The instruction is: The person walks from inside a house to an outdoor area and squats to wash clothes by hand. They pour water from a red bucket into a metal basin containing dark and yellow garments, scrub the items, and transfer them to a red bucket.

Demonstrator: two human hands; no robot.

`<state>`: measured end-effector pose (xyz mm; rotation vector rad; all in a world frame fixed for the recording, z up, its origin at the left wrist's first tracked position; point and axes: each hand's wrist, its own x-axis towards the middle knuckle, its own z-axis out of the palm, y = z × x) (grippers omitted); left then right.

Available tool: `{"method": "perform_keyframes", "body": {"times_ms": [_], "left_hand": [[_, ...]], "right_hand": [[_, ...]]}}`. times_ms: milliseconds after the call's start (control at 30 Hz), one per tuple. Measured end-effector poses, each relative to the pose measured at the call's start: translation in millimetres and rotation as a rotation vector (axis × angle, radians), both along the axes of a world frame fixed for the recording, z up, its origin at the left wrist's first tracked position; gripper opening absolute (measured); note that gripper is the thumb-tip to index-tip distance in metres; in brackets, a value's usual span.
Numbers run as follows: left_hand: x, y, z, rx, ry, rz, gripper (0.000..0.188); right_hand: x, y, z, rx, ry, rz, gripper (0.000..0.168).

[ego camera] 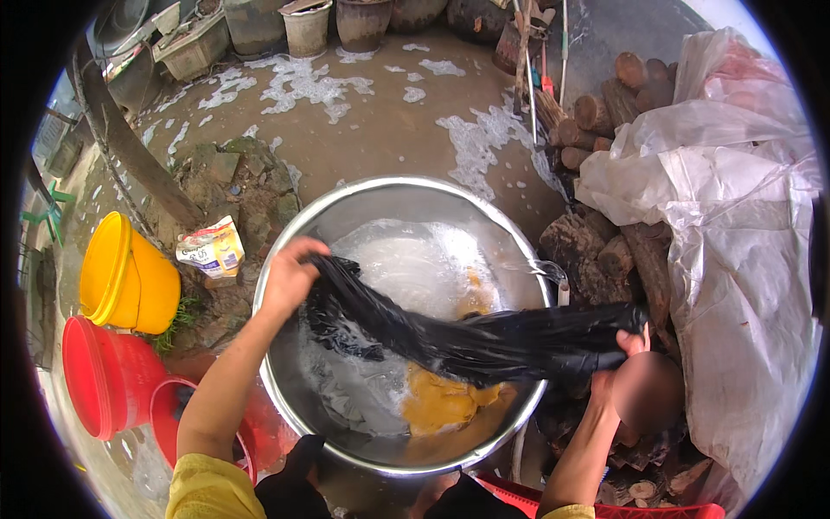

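A wet black garment [447,337] is stretched across a large metal basin [408,185]. At the basin's left side, my left hand [290,272] grips one end of the cloth. My right hand [632,357] holds the other end beyond the right rim, and a blurred patch hides part of that hand and wrist. Below the garment, sudsy water [402,253] fills the basin. A mustard-yellow cloth [441,402] lies in the water. More dark cloth hangs into the water under my left hand.
Water runs from a pipe [563,295] at the right rim. Yellow [152,285] and red [123,379] buckets lie tipped at left, near a printed packet [214,250]. Stacked logs [583,259] and plastic sheeting [720,214] stand right. Foam [305,84] floats on muddy water beyond.
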<state>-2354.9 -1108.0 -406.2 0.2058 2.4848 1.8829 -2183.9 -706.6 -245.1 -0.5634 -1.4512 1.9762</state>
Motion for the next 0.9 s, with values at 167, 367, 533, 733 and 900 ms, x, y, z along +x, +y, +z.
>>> {"method": "perform_keyframes", "body": {"times_ms": [167,367,533,733,900], "left_hand": [[10,-6,1,-0.362,0.32,-0.009,0.05],[81,10,-72,-0.822,0.125,-0.339,0.061],[111,34,-143,-1.048,0.025,-0.372,0.067],[94,19,-118,-1.195,-0.39,-0.704,0.066],[92,-24,-98,-1.045,-0.475,-0.614,0.058]], "right_hand": [[-56,5,-56,0.096,-0.047,0.334,0.068],[-26,12,-252,0.412,-0.675,0.53,0.053],[7,-62,-277,1.212,-0.639,0.836,0.069],[33,-58,-310,1.022,-0.905,0.846,0.042],[37,-11,-239,0.331,-0.778,0.478,0.026]]}}
